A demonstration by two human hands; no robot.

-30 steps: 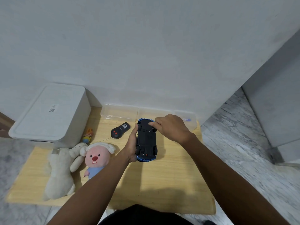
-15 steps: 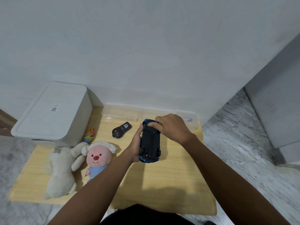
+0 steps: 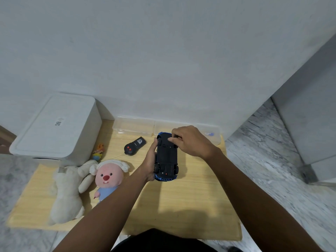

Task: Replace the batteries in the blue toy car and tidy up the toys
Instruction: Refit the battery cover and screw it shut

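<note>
The blue toy car (image 3: 167,160) is turned upside down over the wooden mat, its black underside facing me. My left hand (image 3: 150,161) grips it along its left side, thumb up by the front wheel. My right hand (image 3: 190,140) is over the far end of the car, fingers curled and pressing on the underside there. What the fingertips hold is hidden. A black remote control (image 3: 135,145) with two red buttons lies left of the car, a thin wire trailing from it.
A pink plush (image 3: 109,177) and a cream plush rabbit (image 3: 66,193) lie at the left of the wooden mat (image 3: 190,206). A small colourful toy (image 3: 98,151) sits by a white lidded bin (image 3: 54,128). Clear plastic boxes (image 3: 134,125) line the wall. Marble floor is at the right.
The car and both hands have shifted a little to the right and the car has been raised slightly. The grip looks the same.
</note>
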